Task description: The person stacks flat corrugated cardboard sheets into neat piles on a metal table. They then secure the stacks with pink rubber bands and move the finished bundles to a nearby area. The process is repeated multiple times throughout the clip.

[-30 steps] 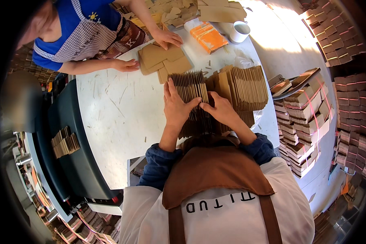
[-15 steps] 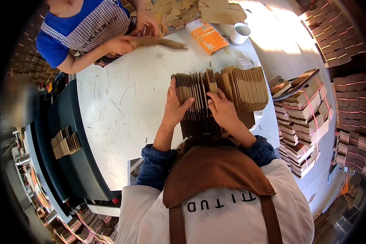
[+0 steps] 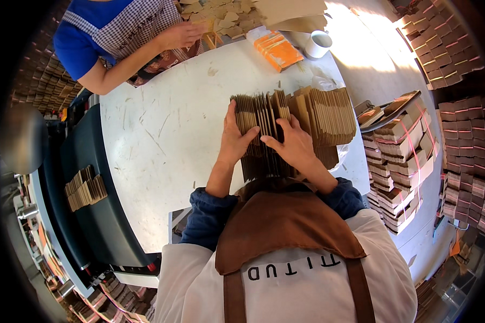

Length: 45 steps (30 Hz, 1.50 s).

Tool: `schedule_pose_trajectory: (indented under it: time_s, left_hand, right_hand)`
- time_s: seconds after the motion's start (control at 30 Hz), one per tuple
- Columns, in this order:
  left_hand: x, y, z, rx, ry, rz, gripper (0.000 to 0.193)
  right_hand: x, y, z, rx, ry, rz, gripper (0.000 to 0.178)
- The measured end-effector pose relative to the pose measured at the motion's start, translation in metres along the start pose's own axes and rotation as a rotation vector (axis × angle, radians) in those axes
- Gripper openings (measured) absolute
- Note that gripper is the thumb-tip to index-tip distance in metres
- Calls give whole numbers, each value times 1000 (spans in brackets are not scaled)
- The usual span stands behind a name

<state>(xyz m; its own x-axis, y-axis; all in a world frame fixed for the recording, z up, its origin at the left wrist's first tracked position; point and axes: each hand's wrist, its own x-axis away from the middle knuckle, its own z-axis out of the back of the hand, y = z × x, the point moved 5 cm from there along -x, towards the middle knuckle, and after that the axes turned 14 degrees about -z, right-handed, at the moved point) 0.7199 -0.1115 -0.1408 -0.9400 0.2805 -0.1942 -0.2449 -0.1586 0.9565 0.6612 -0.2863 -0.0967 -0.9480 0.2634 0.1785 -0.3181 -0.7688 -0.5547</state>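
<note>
A row of folded brown cardboard pieces (image 3: 247, 113) stands on edge in front of me on the white table. My left hand (image 3: 236, 141) grips the row's left end, its fingers along the outer side and its thumb across the near edges. Farther right in the row, my right hand (image 3: 297, 146) has its fingers on a few pieces, with the thumb stretched left over the near edges. Small gaps show between the pieces there. Against the right side of the row leans a thicker block of cardboard pieces (image 3: 331, 116). My palms hide the lower edges partly.
Across the white table (image 3: 156, 177) a co-worker in a checked apron (image 3: 145, 32) stands by loose cardboard scraps (image 3: 226, 19). An orange package (image 3: 276, 49) and a white mug (image 3: 318, 44) stand at the back. A dark conveyor belt (image 3: 99, 226) carries cardboard at left; tied bundles (image 3: 399, 151) stand at right.
My right thumb has swung left across the row, away from its fingers. My left hand has shifted slightly right with the row's end. The co-worker's hands no longer hold cardboard over the table.
</note>
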Motion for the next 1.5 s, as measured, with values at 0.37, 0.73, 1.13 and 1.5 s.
schedule_pose_trajectory:
  time_s: [0.37,0.73,1.13,1.5]
  left_hand:
    - [6,-5,5,-8,8,-50,80]
    - [6,-4,11,-61,-24,-130,68]
    - [6,10,-36,35,89,-1,72]
    - [40,-28,-5,74,-260,-22,123]
  right_hand:
    - [9,-7,-1,-86,146,165,41]
    - [7,0,-8,-94,176,176,37]
    - [11,0,2,4,222,164,49]
    - [-37,187,83,-348,207,-274,41]
